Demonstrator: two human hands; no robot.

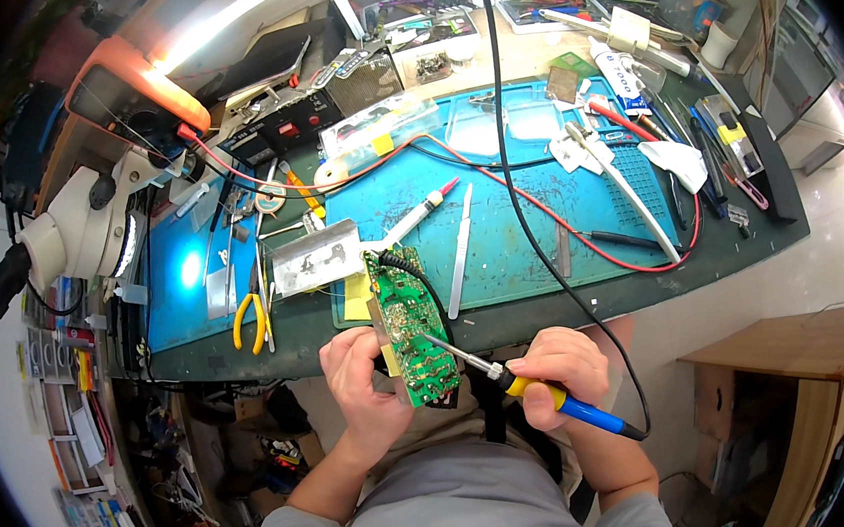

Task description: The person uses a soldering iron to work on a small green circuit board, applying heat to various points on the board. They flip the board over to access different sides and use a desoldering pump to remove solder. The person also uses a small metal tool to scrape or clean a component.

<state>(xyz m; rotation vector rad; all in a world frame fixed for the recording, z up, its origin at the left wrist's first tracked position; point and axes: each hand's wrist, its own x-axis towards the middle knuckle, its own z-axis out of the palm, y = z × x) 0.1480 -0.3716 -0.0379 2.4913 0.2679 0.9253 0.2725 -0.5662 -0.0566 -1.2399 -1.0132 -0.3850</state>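
Observation:
Tilted up at the bench's front edge is a green circuit board (410,328), its soldered side showing. My left hand (363,384) grips it by the lower left edge, fingers closed around its side. A soldering iron (585,412) with a blue and yellow handle is in my right hand (563,371), fingers wrapped round the grip. Its metal tip points left and reaches the board's middle; whether it touches a joint I cannot tell. A short black cable curves over the board's upper part. The iron's black cord runs from the handle up across the bench.
A blue-green mat (503,251) covers the bench. On it lie a flux syringe (416,215), tweezers (461,252) and red and black test leads. Yellow-handled pliers (250,321) lie left, near a microscope (73,233) and an orange multimeter (141,88). Tools crowd the right end.

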